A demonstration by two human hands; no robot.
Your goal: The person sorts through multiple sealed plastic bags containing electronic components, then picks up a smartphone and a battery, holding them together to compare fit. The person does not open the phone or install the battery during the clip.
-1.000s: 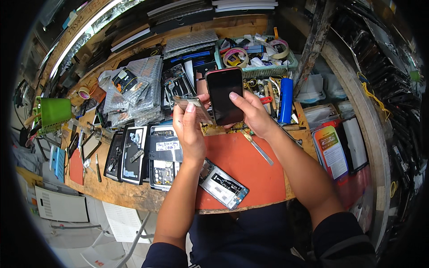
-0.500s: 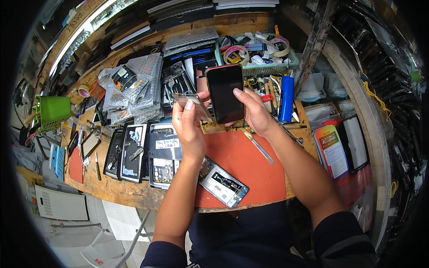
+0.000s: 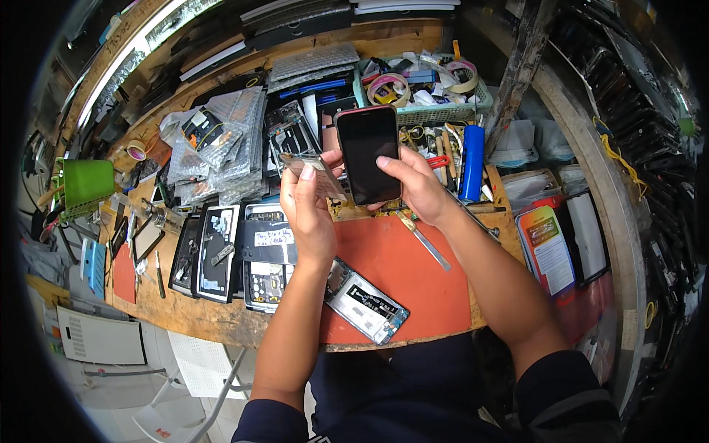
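Observation:
My right hand (image 3: 417, 184) is closed around a smartphone (image 3: 362, 166) with a dark screen and a reddish edge, its thumb lying on the glass. Close beside it, my left hand (image 3: 309, 221) pinches a thin, flat, greyish-brown piece (image 3: 329, 183) whose kind I cannot make out. That hand's fingertips come near the phone's left edge. Below them, an opened phone (image 3: 367, 304) with its inner parts bared lies tilted on an orange mat (image 3: 432, 303). A slim metal blade-like tool (image 3: 427, 242) rests at the mat's far side.
Left of the mat are opened device housings (image 3: 219, 255). Behind them rises a pile of bubble-wrapped parts (image 3: 221, 159). A green basket (image 3: 443, 112) with tape rolls stands at the back, near a blue cylinder (image 3: 473, 162) and hand tools. A wooden post (image 3: 521, 70) rises on the right.
The smartphone and both hands have shifted very slightly left in the picture. My right thumb lies slightly lower on the screen. Both grips are unchanged.

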